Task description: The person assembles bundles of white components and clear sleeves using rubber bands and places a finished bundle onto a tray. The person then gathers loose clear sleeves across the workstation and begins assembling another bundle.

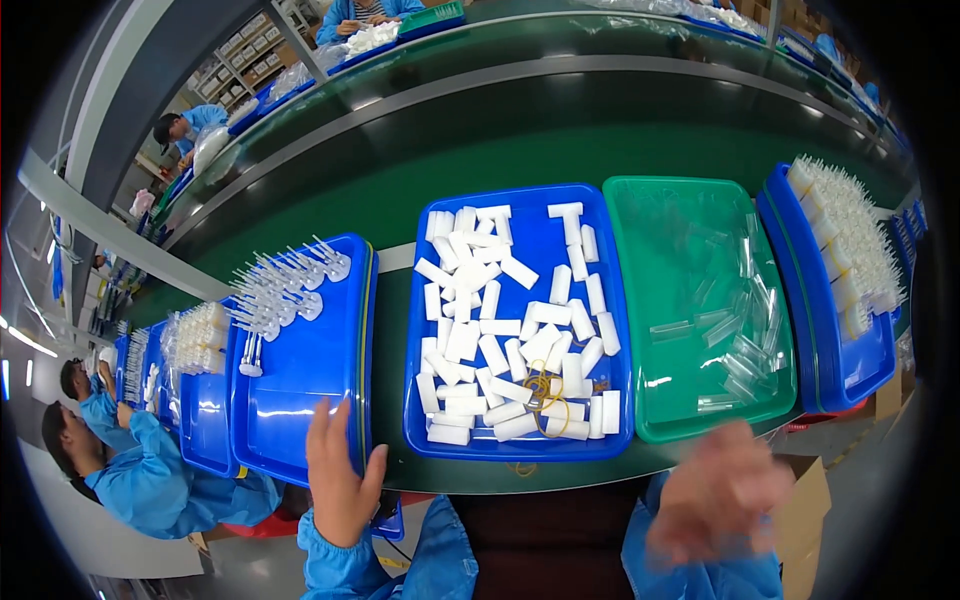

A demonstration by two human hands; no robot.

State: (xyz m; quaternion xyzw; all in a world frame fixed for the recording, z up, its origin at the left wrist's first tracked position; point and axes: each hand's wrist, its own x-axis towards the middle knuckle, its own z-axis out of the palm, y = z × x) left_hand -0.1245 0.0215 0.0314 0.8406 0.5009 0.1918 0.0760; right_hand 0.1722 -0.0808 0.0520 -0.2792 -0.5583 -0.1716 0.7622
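Observation:
My left hand (340, 475) is raised at the front right corner of a blue tray (285, 440), its fingers stretched up and its thumb apart, holding nothing. That tray bears rows of white pieces with thin upright stems (285, 290). My right hand (715, 495) is smeared by motion just in front of a green tray (655, 400); its fingers do not show clearly. Clear plastic tubes (745, 360) lie loose along the green tray's right side. Between my hands, a blue tray (520, 455) holds many short white cylinders (462, 340) and some yellow rubber bands (543, 392).
At the right, stacked blue trays (815, 370) carry a dense block of white stemmed pieces (850, 245). A co-worker in blue (165, 480) sits to the left by more trays. Behind runs a green conveyor belt (400, 160), with other people beyond. An open cardboard box (805, 520) stands at the lower right.

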